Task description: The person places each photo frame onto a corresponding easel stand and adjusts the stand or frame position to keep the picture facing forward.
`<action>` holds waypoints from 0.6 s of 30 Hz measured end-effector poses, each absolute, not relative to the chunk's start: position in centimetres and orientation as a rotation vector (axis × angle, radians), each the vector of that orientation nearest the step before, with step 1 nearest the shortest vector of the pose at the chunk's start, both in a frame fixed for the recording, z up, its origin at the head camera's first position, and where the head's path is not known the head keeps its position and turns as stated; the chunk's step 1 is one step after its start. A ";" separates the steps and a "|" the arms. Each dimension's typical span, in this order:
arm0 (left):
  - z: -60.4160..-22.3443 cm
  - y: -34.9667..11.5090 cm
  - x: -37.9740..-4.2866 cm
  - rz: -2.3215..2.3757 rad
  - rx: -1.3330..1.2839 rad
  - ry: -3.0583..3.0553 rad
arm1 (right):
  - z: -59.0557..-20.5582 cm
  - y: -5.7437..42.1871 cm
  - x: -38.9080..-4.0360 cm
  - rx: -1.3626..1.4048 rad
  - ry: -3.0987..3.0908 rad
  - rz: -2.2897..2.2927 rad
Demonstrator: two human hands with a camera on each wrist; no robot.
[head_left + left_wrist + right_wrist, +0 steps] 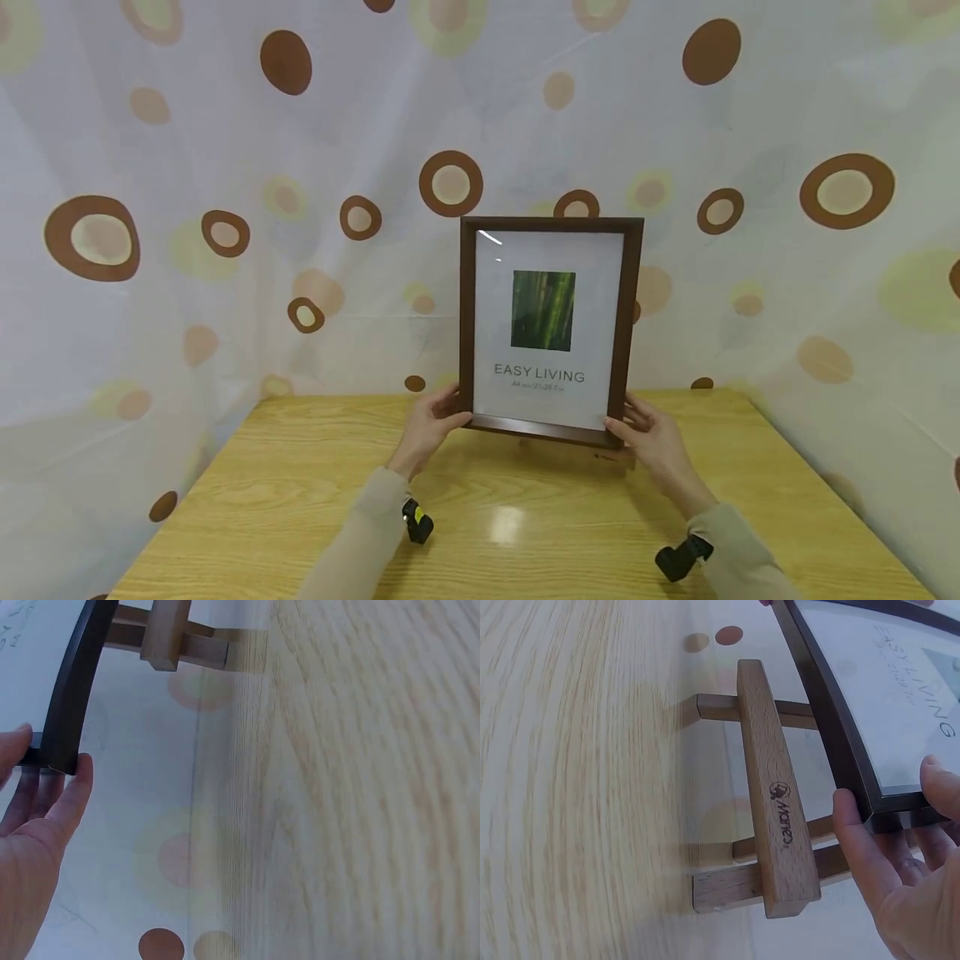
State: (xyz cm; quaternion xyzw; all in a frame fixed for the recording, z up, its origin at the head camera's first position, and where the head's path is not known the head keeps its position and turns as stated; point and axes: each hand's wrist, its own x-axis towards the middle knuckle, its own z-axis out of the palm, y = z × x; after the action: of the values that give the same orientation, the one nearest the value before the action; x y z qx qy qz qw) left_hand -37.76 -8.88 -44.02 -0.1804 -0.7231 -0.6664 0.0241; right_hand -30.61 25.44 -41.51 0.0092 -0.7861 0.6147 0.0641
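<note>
A dark brown picture frame (547, 325), with a small green bamboo picture and the words EASY LIVING, stands nearly upright between both hands. My left hand (427, 427) grips its lower left corner, thumb on the front and fingers behind. At the lower right corner, my right hand (662, 446) pinches it the same way. Behind and below is a wooden easel stand (774, 787) with a branded front bar, mostly hidden by the picture frame in the head view. In the right wrist view, a gap shows between this bar and the picture frame's bottom edge.
The stand rests on a light wood-grain table (315, 483). A pale curtain (375, 108) with brown and green dots hangs behind the table and along both sides. Each wrist wears a small black camera (417, 523).
</note>
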 end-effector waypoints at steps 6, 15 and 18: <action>-44.2 -8.2 -38.0 -2.115 -0.579 -2.217 | -41.9 26.1 -30.6 0.034 -2.366 1.882; -44.0 -5.9 -38.5 -2.138 -0.589 -2.211 | -42.1 27.9 -30.1 0.026 -2.290 1.914; -44.4 -5.4 -38.6 -2.136 -0.603 -2.208 | -42.4 28.2 -30.0 0.010 -2.286 1.913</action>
State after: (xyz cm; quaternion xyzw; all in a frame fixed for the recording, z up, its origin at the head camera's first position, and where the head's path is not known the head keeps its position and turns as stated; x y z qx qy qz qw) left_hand -38.56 -5.37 -44.37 -0.1925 -0.7052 -0.6823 0.0055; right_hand -30.05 28.24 -42.43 0.0035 -0.7643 0.6398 0.0805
